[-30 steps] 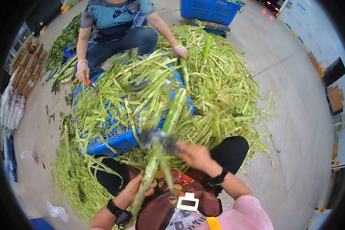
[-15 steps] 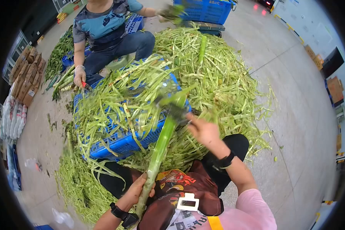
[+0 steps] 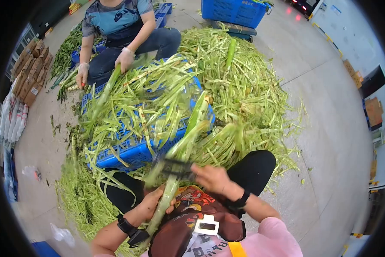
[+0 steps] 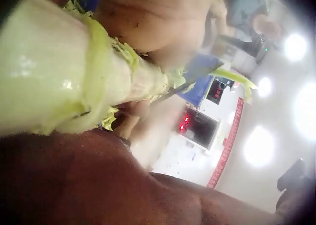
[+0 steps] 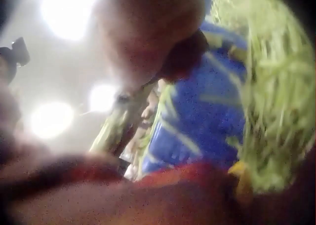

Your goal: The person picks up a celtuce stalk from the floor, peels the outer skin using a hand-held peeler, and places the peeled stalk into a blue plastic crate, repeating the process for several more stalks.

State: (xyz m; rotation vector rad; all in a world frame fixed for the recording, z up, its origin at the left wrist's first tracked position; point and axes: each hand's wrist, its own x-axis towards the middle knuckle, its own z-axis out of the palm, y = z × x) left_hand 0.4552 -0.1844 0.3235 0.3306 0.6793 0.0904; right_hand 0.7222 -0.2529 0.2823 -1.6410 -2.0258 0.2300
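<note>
A long green stalk point(image 3: 163, 203) slants up from my lap toward the blue crate, its upper part pale with loose strips of peel. My left hand point(image 3: 153, 203) grips its lower part, the thumb and fingers around it. My right hand point(image 3: 214, 177) holds a dark peeler point(image 3: 178, 168) by its handle, and the blade end lies across the stalk just above my left hand. In the left wrist view the stalk point(image 4: 54, 67) fills the left side, with my left hand point(image 4: 153, 20) beside it. In the right wrist view my right hand point(image 5: 148, 32) is blurred and covers the peeler.
An overturned-looking blue crate point(image 3: 126, 156) under peel strips stands ahead. A large heap of peelings point(image 3: 256, 107) lies right of it, more at the left. Across sits a person in gloves point(image 3: 126, 58) holding a stalk. Another blue crate point(image 3: 233, 15) stands behind; brown sacks point(image 3: 29, 73) are stacked left.
My right hand and the peeler have moved down along the stalk toward my left hand. The other person's arm has come back from the rear crate and now holds a stalk over the near crate.
</note>
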